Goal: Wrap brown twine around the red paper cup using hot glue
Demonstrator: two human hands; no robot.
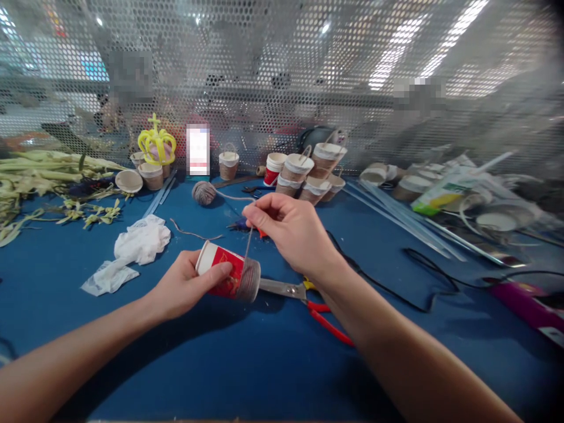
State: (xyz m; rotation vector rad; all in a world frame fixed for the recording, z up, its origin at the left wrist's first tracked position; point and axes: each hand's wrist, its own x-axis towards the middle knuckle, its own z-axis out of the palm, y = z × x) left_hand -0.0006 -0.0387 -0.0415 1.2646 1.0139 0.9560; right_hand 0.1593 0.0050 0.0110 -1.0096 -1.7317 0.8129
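My left hand (pixel 194 279) grips a red and white paper cup (pixel 229 271), tilted on its side with the rim toward the left. Grey-brown yarn (pixel 250 281) is wound round the cup's base end. Just above it, my right hand (pixel 291 226) pinches the yarn strand, which runs taut from the cup up to the fingertips. From there the strand leads back to a yarn ball (pixel 204 192) on the table. Scissors (pixel 286 288) with red handles lie behind the cup and under my right forearm, which partly hides them.
Twine-wrapped cups (pixel 297 167) with handles stand at the back. White cloth (pixel 143 239) and a short yarn piece (pixel 194 232) lie left. Clear sticks (pixel 400 220), a black cable (pixel 423 258) and a purple object (pixel 524 305) lie right. A perforated metal screen (pixel 264 70) closes the back.
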